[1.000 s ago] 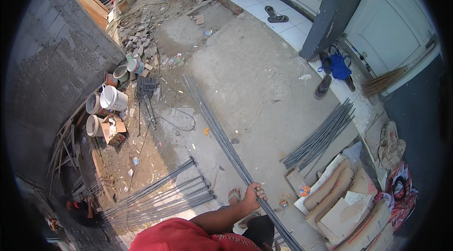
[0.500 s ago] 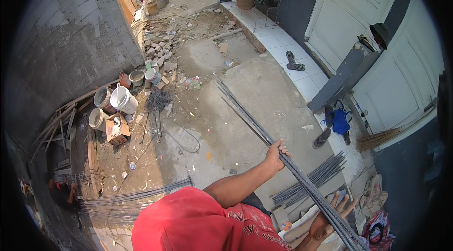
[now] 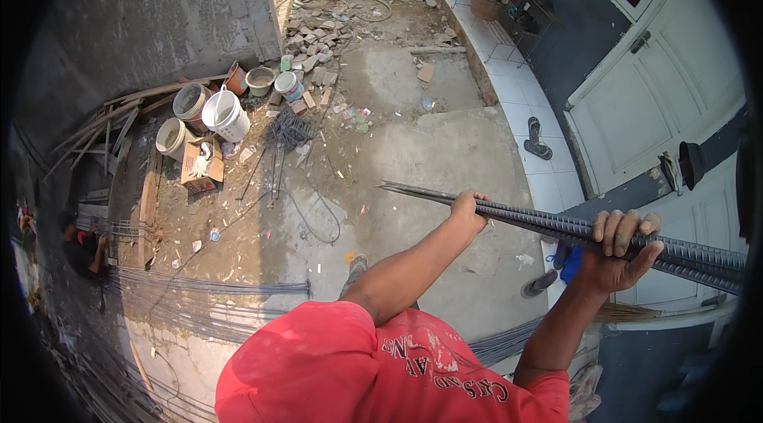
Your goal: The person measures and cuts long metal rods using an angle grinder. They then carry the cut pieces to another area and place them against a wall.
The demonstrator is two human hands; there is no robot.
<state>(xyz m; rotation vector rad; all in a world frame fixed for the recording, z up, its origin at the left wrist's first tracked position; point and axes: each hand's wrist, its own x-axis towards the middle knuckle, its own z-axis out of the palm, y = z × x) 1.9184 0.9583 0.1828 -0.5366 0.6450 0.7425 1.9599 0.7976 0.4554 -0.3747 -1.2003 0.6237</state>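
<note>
A bundle of ribbed steel rebar rods [image 3: 540,220] runs from mid-picture out to the right edge, held clear of the ground. My left hand [image 3: 470,210] is closed round it nearer the far, narrow end. Farther right, my right hand [image 3: 621,244] grips the same rods, its fingers curled over the top and its thumb below. The rods' right end is cut off by the picture's dark rim. Beneath my right arm, more thin rods [image 3: 509,339] lie on the ground, partly hidden by my red shirt.
Long rods [image 3: 214,286] lie at the lower left, beside another person [image 3: 83,252]. Buckets [image 3: 226,115], a cardboard box [image 3: 202,164] and tangled wire [image 3: 290,129] stand along the left. White doors [image 3: 664,97], a tiled step [image 3: 520,101] and sandals [image 3: 537,140] are at right.
The rebar bundle has risen and swung nearer to level. My right hand, spread open against the rods before, has moved up and closed on them. My left hand keeps its hold.
</note>
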